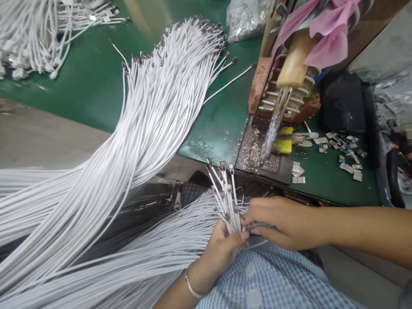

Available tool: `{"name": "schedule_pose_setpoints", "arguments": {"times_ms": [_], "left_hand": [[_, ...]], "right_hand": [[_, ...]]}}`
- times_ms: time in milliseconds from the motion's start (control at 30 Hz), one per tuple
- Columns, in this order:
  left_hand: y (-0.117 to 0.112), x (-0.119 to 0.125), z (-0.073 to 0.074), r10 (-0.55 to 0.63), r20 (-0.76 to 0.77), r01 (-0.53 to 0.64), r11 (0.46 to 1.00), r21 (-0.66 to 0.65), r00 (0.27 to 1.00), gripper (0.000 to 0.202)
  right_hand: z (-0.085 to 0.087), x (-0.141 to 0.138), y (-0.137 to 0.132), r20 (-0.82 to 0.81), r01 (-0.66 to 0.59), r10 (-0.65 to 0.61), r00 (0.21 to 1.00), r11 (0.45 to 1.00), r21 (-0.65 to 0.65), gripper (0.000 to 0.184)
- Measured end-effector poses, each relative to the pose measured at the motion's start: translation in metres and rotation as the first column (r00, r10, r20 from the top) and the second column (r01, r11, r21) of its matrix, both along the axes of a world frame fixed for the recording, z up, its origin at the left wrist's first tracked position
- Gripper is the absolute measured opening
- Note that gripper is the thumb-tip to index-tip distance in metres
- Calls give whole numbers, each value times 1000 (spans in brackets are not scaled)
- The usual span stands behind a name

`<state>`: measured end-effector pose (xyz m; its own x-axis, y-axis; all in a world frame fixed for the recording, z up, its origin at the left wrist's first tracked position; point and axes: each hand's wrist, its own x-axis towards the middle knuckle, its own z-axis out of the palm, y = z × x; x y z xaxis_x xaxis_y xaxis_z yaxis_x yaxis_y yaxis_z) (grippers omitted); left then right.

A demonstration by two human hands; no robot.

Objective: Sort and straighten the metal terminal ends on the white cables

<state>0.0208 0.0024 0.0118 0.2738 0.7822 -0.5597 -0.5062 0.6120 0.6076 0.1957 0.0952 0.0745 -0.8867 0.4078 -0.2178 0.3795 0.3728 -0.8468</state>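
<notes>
My left hand is closed around a small bunch of white cables above my lap. The bunch stands roughly upright, with small metal connectors at its upper ends. My right hand reaches in from the right, its thumb and fingers pinched together against the bunch beside my left thumb. What lies between the right fingertips is mostly hidden. More white cables run from the lap toward the lower left.
A thick bundle of white cables drapes over the green table's edge. At the right, a soldering iron with a wooden handle hangs over a dirty tray. Near it lie a yellow sponge and loose metal connectors.
</notes>
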Motion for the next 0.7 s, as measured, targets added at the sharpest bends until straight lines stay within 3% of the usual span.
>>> {"name": "schedule_pose_setpoints", "arguments": {"times_ms": [233,533,700], "left_hand": [[-2,-4,-1,-52,-108,64,992,107,993,17],[12,-3,8,104,-12,-101,987,122,995,16],[17,1,11,163,109,-170,983,64,981,21]], "right_hand": [[4,-2,0,66,93,-91,994,995,-24,11],[12,-4,9,-21,172,-178,984,968,-181,22],[8,-2,7,-136,111,-129,982,986,-127,34]]}}
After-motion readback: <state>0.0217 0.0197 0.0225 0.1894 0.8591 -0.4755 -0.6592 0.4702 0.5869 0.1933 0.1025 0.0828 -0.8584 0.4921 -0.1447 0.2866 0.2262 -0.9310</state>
